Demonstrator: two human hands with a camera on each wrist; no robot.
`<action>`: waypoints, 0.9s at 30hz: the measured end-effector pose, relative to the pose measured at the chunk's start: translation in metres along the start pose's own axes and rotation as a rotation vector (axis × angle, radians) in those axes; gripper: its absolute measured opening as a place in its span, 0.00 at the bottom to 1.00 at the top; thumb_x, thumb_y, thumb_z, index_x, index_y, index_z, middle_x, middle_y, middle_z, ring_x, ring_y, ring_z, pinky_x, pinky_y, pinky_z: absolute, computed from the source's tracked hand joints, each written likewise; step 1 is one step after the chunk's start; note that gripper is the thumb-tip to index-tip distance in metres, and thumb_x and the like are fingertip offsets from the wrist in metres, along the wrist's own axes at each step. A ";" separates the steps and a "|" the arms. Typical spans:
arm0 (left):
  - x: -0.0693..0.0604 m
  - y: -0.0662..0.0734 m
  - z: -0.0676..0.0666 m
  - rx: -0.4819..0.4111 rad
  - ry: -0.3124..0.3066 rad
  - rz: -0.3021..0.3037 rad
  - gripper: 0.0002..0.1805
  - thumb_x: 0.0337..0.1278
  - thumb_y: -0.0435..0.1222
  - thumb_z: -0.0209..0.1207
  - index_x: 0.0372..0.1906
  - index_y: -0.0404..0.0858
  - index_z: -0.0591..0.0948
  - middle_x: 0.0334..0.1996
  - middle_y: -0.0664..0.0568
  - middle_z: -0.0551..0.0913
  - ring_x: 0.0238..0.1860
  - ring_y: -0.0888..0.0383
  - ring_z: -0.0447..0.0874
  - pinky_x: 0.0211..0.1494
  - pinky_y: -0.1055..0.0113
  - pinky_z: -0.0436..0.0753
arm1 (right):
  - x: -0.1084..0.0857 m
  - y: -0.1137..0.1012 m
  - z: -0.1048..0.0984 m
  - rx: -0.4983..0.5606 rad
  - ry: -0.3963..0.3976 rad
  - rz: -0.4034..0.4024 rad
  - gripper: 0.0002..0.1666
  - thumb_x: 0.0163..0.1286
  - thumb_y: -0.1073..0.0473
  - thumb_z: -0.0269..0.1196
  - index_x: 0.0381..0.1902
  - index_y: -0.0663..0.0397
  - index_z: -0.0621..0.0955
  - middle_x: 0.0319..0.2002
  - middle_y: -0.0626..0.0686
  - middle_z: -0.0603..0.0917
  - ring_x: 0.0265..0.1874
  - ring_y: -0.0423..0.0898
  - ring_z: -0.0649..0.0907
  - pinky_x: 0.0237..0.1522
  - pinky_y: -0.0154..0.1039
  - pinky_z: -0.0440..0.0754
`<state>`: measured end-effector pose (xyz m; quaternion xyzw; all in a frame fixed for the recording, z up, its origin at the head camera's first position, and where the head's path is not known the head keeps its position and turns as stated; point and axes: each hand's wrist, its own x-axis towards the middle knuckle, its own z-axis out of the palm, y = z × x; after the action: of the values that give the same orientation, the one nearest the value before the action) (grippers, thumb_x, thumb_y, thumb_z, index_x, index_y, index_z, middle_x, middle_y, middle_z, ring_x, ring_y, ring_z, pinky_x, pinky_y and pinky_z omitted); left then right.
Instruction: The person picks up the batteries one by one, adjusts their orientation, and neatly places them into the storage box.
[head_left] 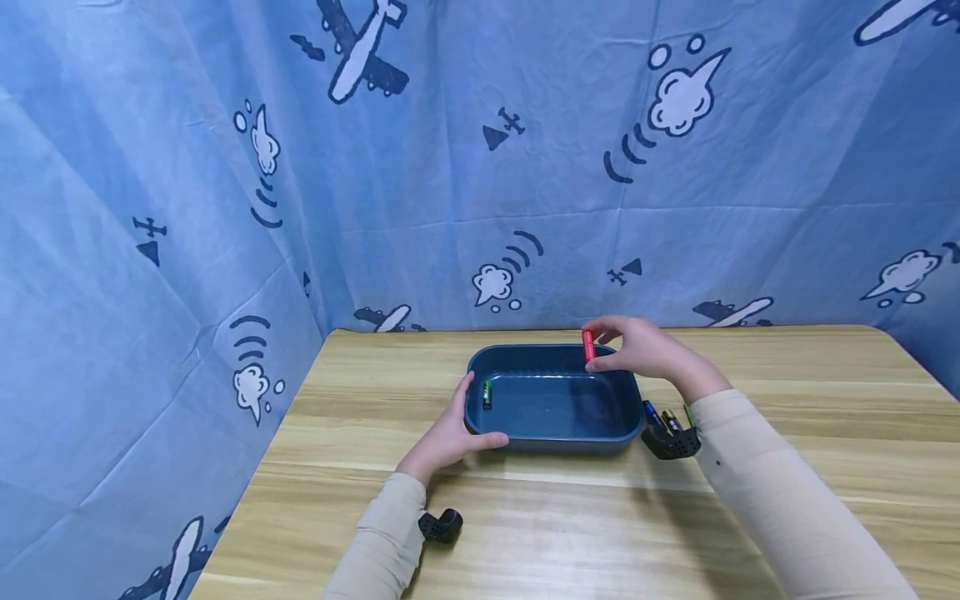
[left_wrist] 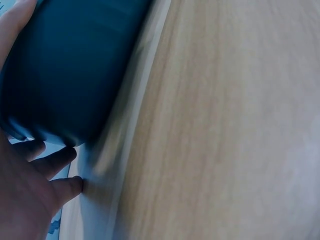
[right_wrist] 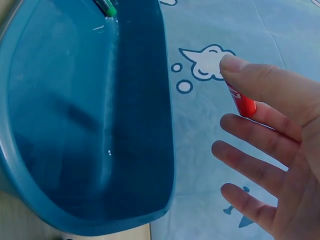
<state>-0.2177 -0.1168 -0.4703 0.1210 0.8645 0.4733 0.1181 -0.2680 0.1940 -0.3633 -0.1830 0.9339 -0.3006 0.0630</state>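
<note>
- The red battery [head_left: 588, 346] is partly covered: the right hand [head_left: 633, 346] has its thumb over one end, and the right wrist view shows mainly the red lower end below the thumb.
- In the head view that battery stands nearly upright against the far right rim of the blue tub [head_left: 555, 408]; how high above the rim it is cannot be told.
- A green-and-black battery [head_left: 487, 394] lies on the tub's floor near the left end; the right wrist view cuts it off at the top edge.
- Just beside the tub's near right corner are a blue battery [head_left: 652, 413] and a gold-and-black battery [head_left: 671, 421], their lower parts hidden behind the black wrist mount [head_left: 671, 442]. A sliver of green next to them is too covered to make out.
- In the left wrist view the tub's wall is dark and cropped, and a digit at the upper left runs out of the picture.
- The right hand reaches over from the right, thumb and index finger pinching the red battery, the other three fingers spread apart.
- The left hand [head_left: 453, 433] rests on the tub's near left corner, thumb along the near side, fingers apart along the left end.
- Both pale sleeves [head_left: 795, 492] are cut off by the bottom edge.
</note>
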 end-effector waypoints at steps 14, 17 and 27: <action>-0.001 0.000 0.000 -0.002 0.001 -0.005 0.60 0.39 0.54 0.69 0.73 0.56 0.40 0.72 0.46 0.46 0.69 0.45 0.51 0.65 0.45 0.57 | 0.009 -0.007 0.005 0.010 -0.009 -0.013 0.40 0.51 0.49 0.72 0.58 0.60 0.73 0.49 0.61 0.79 0.50 0.59 0.75 0.48 0.54 0.74; 0.000 0.000 0.000 -0.002 0.001 -0.006 0.61 0.38 0.55 0.69 0.73 0.56 0.40 0.72 0.46 0.46 0.69 0.45 0.51 0.65 0.45 0.57 | 0.010 -0.007 0.006 0.012 -0.012 -0.019 0.39 0.51 0.49 0.72 0.58 0.60 0.73 0.49 0.60 0.79 0.50 0.58 0.75 0.49 0.55 0.74; 0.000 -0.001 0.000 -0.001 -0.002 0.001 0.61 0.37 0.57 0.69 0.73 0.56 0.40 0.72 0.46 0.46 0.69 0.45 0.50 0.65 0.45 0.57 | 0.015 -0.014 0.009 0.017 -0.020 -0.027 0.38 0.51 0.50 0.72 0.57 0.60 0.74 0.49 0.61 0.79 0.50 0.59 0.76 0.50 0.56 0.73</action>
<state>-0.2179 -0.1175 -0.4709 0.1221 0.8642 0.4735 0.1187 -0.2757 0.1728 -0.3626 -0.1980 0.9281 -0.3075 0.0697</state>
